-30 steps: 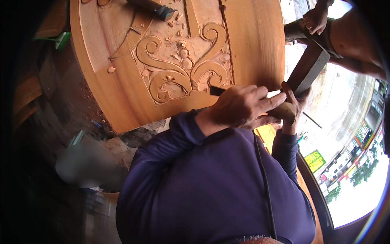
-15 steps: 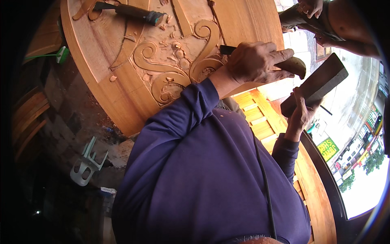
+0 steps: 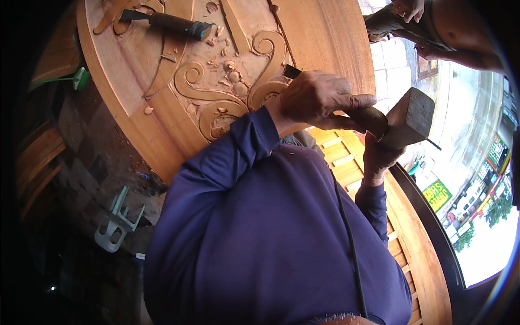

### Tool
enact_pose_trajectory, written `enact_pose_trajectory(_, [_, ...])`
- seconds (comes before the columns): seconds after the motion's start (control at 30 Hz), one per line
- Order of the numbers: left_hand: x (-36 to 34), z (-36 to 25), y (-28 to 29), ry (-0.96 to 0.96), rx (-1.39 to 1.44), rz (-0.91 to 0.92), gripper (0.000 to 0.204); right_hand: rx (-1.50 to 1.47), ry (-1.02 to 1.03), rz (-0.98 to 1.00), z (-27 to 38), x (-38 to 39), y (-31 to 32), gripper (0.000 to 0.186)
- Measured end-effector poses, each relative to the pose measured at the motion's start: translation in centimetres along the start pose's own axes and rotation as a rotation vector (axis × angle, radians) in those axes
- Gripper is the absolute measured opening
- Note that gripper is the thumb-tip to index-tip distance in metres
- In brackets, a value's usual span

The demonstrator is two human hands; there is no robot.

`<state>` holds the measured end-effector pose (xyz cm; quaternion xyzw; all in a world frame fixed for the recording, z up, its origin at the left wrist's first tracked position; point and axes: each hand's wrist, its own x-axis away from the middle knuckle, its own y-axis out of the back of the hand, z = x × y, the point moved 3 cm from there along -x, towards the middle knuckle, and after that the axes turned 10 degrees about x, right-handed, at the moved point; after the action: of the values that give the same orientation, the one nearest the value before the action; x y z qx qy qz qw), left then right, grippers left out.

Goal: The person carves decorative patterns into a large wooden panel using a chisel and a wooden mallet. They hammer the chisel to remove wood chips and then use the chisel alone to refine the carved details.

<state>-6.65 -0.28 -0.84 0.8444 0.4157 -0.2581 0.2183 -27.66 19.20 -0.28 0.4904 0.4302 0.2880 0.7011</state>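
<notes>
- Left hand (image 3: 319, 100) fingers were wrapped around a chisel (image 3: 303, 81), its blade on the carved scrollwork of the round wooden panel (image 3: 325, 38);
- Right hand (image 3: 379, 154) fingers were clamped on a wooden mallet (image 3: 409, 116), its head touching the chisel's handle;
- Another chisel (image 3: 168, 21) lay on the panel's far side.

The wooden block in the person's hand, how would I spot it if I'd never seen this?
Find the big round carved wooden panel with curly scrolls. Go to its right edge, where the left hand grips a chisel. Just right of it, the right hand holds up the wooden block: chunky, square-ended, plain and uncarved, unlike the dark-handled tool lying on the panel.
</notes>
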Motion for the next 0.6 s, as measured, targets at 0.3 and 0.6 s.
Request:
enact_pose_trajectory(0.3, [0.3,-1.0,2.2,-0.094,0.162,0.148,0.064,-0.353,-0.163,0.005,3.6,4.4,-0.2,0.075])
enact_pose_trajectory(0.6, [6.5,-8.0,11.5,0.271,-0.220,0.411,0.063,-0.835,-0.547,0.030,9.8,4.6,-1.6,0.083])
